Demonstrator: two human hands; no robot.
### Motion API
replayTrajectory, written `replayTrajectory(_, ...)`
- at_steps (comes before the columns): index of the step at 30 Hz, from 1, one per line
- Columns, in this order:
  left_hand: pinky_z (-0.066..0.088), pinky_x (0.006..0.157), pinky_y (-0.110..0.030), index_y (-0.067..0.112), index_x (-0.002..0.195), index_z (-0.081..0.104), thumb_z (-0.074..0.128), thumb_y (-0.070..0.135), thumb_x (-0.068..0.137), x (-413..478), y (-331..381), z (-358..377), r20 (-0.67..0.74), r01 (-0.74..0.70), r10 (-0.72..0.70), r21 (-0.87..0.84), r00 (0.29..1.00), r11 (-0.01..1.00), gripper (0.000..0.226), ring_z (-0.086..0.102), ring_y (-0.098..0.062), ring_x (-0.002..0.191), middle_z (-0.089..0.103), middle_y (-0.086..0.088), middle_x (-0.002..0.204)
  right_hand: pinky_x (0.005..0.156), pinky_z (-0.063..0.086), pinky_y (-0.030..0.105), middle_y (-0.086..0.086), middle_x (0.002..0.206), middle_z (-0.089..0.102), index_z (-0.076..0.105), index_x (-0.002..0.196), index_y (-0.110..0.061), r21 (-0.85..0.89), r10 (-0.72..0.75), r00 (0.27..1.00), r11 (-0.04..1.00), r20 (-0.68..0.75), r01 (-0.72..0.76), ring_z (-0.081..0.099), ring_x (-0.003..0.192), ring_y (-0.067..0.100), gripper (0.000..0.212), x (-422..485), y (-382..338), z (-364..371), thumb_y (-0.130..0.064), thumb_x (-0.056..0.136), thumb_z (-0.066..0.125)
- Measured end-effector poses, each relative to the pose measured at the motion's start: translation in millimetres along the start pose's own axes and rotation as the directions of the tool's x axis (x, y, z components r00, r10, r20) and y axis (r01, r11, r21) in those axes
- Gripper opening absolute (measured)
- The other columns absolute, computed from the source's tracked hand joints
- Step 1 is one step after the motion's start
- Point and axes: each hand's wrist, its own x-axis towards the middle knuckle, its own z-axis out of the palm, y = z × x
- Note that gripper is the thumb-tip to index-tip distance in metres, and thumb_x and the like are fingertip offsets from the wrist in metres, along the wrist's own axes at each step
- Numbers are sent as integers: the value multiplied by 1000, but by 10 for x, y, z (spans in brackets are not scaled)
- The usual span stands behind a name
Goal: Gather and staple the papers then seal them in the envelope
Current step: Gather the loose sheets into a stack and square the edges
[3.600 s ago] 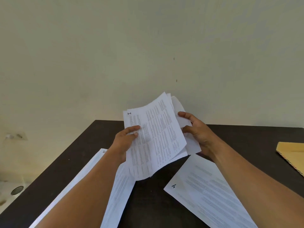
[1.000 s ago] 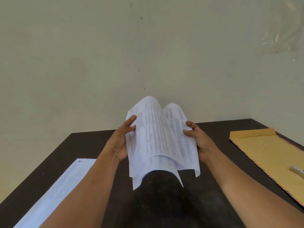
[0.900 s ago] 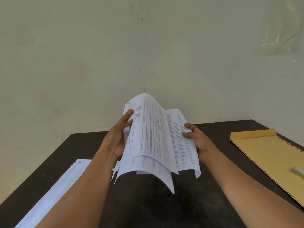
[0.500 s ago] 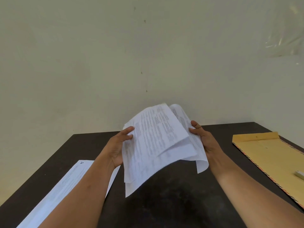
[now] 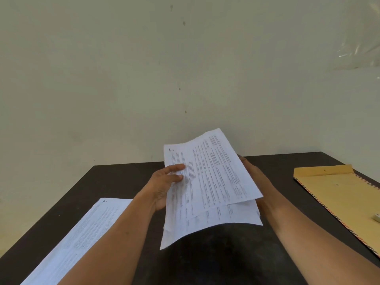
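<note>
Two hands hold one sheaf (image 5: 207, 188); one sheet (image 5: 82, 239), one envelope (image 5: 341, 194) lie apart.

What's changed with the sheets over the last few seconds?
The printed sheet that lay on the table's right side is gone from there, seemingly added to the stack of papers. That stack, bowed up a second ago, now lies flatter between the left hand and right hand, its edges uneven. Unchanged: both hands grip it, one sheet lies at left, and the envelope at right.

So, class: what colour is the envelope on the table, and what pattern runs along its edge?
Head view: the envelope is yellowish-tan, edged with dark and red diagonal stripes.
</note>
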Motion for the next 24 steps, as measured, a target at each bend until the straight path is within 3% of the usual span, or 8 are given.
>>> replayTrajectory(2, 60, 71, -43, 16, 114, 75, 64, -2, 93, 17, -35, 11, -23, 2, -1, 67, 1000, 998, 30, 69, -31, 103, 67, -7, 122, 40, 50, 17, -4, 66, 72, 61, 100, -7, 6, -22, 1000, 1000, -18, 23, 68, 49, 6, 20, -39, -29, 21, -15, 105, 43)
replayTrajectory(5, 57, 65, -37, 21, 113, 75, 70, 1, 89, 3, -38, 18, -62, -9, 21, 181, 998, 984, 31, 65, -27, 101, 61, 0, 120, 39, 48, 20, 10, 78, 66, 54, 131, 0, -25, 25, 1000, 999, 4, -25, 67, 49, 12, 34, -78, -39, 37, -18, 102, 52)
replayTrajectory(7, 59, 60, -35, 18, 113, 75, 72, 2, 88, -27, -22, -31, -68, -13, 27, 195, 997, 981, 30, 69, -27, 94, 63, -1, 114, 42, 48, 20, 9, 79, 64, 51, 135, -4, -37, 27, 1000, 999, 2, -27, 66, 52, 12, 42, -40, -38, 32, -29, 102, 52)
replayTrajectory(11, 63, 68, -40, 14, 110, 75, 72, 4, 89, -82, 23, -249, -112, -58, 88, 248, 990, 967, 24, 74, -30, 88, 66, -7, 116, 61, 54, 30, 8, 97, 71, 59, 119, -20, -223, 27, 1000, 974, -7, -28, 70, 75, 17, 34, 79, -6, 122, -47, 99, 50)
replayTrajectory(13, 62, 79, -46, 15, 107, 75, 70, 6, 91, -112, 49, -395, -152, -68, 119, 304, 981, 950, 19, 72, -32, 95, 62, -6, 123, 66, 55, 31, 9, 109, 71, 60, 114, -22, -291, 24, 1000, 956, -11, -26, 71, 86, 19, 16, 180, 63, 221, -29, 99, 59)
replayTrajectory(16, 57, 92, -54, 16, 106, 75, 66, 8, 94, -227, 87, -676, -203, -54, 141, 383, 969, 922, 17, 68, -33, 101, 59, -3, 127, 74, 58, 32, 10, 117, 68, 61, 109, -17, -352, 9, 1000, 936, -15, -14, 68, 97, 22, 18, 348, 243, 487, -4, 97, 59)
replayTrajectory(20, 63, 78, -46, 21, 113, 73, 63, 7, 97, -484, 109, -1185, -262, -8, 137, 440, 955, 898, 24, 71, -29, 94, 59, -4, 126, 91, 56, 42, 6, 119, 65, 65, 107, -12, -426, 23, 1000, 904, -11, -26, 65, 106, 25, 15, 477, 564, 1013, -4, 98, 57)
replayTrajectory(24, 50, 89, -31, 24, 112, 74, 60, 5, 98, -788, 73, -1802, -359, -58, 270, 504, 893, 862, 28, 60, -22, 109, 56, -3, 134, 86, 58, 42, 7, 114, 66, 66, 106, -16, -405, 66, 997, 913, 41, -44, 66, 104, 27, 13, 500, 855, 1605, -12, 98, 56)
